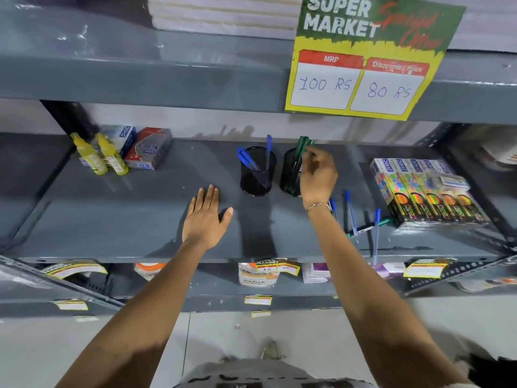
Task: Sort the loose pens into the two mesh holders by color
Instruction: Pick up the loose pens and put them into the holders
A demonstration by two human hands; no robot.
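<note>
Two black mesh holders stand side by side on the grey shelf point(134, 219). The left holder point(257, 182) has blue pens point(246, 158) in it. The right holder point(287, 175) has green pens point(302, 144). My right hand point(319, 177) is beside the right holder's rim, its fingertips pinched on a green pen that stands in the holder. My left hand point(205, 217) lies flat and open on the shelf, left of the holders. Right of my right arm lie three loose blue pens point(350, 212) and one loose green pen point(365, 228).
Two yellow bottles point(96, 155) and small boxes point(148, 148) sit at the shelf's back left. Colourful marker packs point(425, 191) fill the right end. A price sign point(363, 57) hangs from the upper shelf edge, low over the holders.
</note>
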